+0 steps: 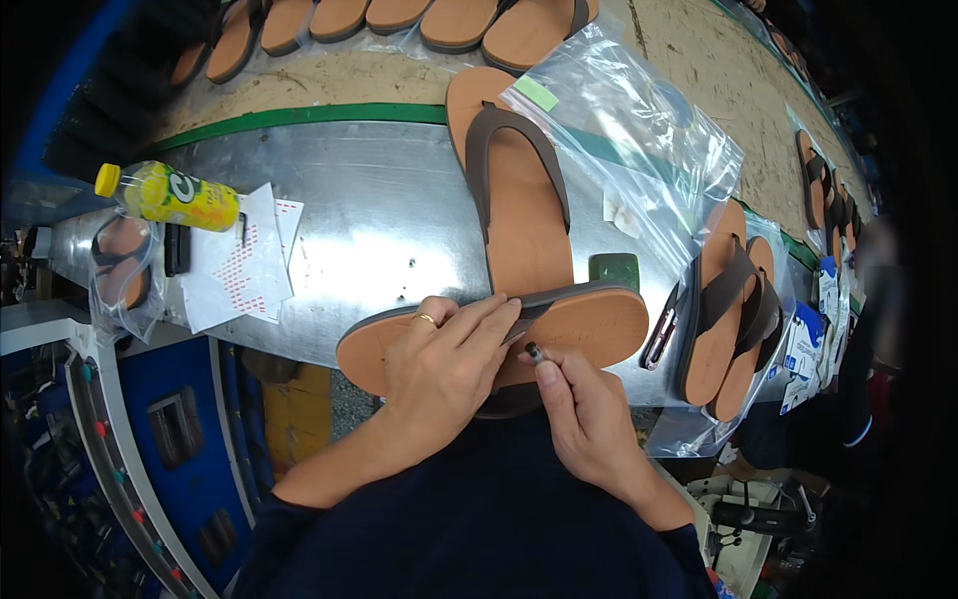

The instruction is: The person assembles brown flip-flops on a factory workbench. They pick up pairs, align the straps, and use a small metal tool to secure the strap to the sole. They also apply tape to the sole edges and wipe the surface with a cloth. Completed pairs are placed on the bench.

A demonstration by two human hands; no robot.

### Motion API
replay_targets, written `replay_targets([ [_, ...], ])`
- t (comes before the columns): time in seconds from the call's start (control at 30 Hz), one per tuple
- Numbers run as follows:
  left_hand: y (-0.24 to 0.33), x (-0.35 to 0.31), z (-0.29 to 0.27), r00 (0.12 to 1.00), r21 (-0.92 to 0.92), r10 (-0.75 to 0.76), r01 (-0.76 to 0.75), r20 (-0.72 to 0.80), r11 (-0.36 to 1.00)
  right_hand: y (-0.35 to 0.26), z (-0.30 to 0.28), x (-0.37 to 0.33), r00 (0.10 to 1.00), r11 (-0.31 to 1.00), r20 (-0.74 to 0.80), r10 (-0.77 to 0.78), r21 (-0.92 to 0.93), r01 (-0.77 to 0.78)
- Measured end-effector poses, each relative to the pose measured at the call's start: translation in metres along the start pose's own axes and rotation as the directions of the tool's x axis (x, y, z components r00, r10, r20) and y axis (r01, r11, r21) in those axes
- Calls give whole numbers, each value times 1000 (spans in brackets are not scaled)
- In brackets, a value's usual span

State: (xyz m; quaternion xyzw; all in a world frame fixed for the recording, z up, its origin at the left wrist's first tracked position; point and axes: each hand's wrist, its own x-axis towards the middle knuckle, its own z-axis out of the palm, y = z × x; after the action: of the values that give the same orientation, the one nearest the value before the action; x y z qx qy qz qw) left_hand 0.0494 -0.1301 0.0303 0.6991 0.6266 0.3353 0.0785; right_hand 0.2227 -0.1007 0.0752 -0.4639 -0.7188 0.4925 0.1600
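Observation:
A flip-flop with a tan footbed and dark edge (597, 325) lies crosswise at the bench's near edge. My left hand (439, 354), a ring on one finger, is closed over its middle, gripping the sandal by the strap area. My right hand (589, 407) pinches a slim pen-like tool with a dark end (535, 352), held close to the footbed beside my left fingertips. Most of the tool is hidden in my fingers. Just beyond lies another tan flip-flop with a brown strap (532, 255), pointing away from me.
Right of it are a clear zip bag (639, 130), a green block (614, 268), a slim dark tool (663, 334) and bagged sandals (720, 319). Leftward are a yellow drink bottle (170, 195), papers (235, 270) and small bagged sandals (122, 265). Several sandals (339, 18) line the far side.

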Motion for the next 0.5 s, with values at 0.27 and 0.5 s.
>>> replay_targets([
  [0.27,0,-7,11,999,37,18,-17,-36,999,27,13,-1,983,962,19,185,200,-185],
  [0.5,6,-4,6,998,-43,-65,64,-24,997,21,12,8,998,988,-17,55,148,-52],
])
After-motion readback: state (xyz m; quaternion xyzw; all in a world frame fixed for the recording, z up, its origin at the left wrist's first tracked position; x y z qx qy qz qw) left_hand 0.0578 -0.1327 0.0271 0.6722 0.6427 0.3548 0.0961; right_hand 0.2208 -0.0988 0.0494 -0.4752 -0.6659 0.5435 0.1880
